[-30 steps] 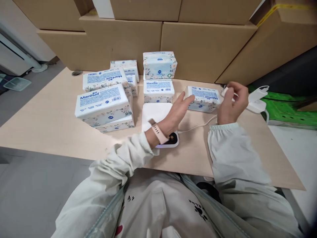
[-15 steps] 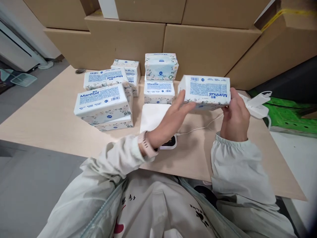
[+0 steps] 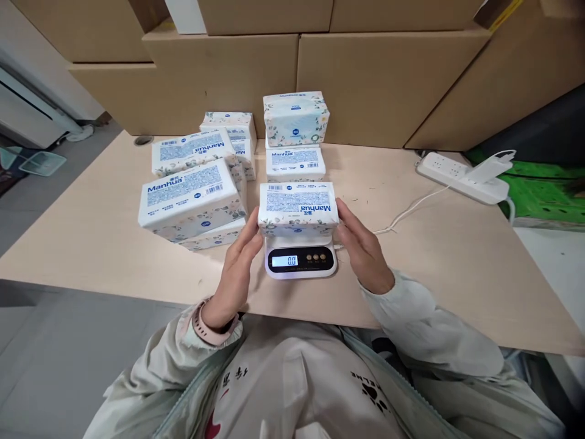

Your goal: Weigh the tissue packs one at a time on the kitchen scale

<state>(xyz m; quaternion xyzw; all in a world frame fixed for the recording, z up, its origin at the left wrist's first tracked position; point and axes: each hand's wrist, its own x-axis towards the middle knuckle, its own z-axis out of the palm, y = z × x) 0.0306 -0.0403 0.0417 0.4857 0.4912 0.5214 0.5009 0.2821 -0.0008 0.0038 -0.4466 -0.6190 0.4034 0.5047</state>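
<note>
Now I have my left hand [image 3: 237,268] and right hand [image 3: 361,247] clasping the tissue pack [image 3: 298,207] from both ends. It sits on the scale [image 3: 300,259] near the counter's [image 3: 457,262] front edge; display reads 0.0.

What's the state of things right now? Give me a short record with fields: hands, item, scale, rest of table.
left hand: left hand flat against the left end of the tissue pack
right hand: right hand against its right end
item: pack sits over the scale, label up
scale display: reads 0.0
rest of table: other tissue packs stacked at left and behind; power strip at right on the table
</note>
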